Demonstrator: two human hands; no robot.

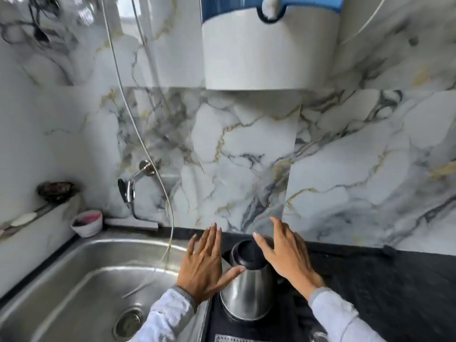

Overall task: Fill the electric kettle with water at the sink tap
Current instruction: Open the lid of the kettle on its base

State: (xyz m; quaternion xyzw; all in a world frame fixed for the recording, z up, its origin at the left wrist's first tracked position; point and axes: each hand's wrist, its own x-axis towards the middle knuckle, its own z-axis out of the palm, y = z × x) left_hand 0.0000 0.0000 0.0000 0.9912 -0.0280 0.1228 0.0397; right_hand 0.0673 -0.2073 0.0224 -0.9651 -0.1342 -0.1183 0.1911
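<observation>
A steel electric kettle [248, 292] with a black lid stands on the dark counter just right of the sink. My left hand [203, 265] hovers flat at its left side, fingers spread, thumb touching the kettle's shoulder. My right hand [287, 257] is spread over the lid's right side and hides the handle area. Neither hand grips anything. The stainless sink [81, 287] lies to the left, with its drain [128, 323] at the bottom. A chrome wall tap [129, 191] sticks out of the marble wall above the sink's back edge.
A white and blue water purifier [269, 45] hangs on the wall above the kettle, with a thin tube [148, 154] running down into the sink. A small white bowl [87, 223] sits at the sink's back left corner. Dark countertop [394, 292] extends right.
</observation>
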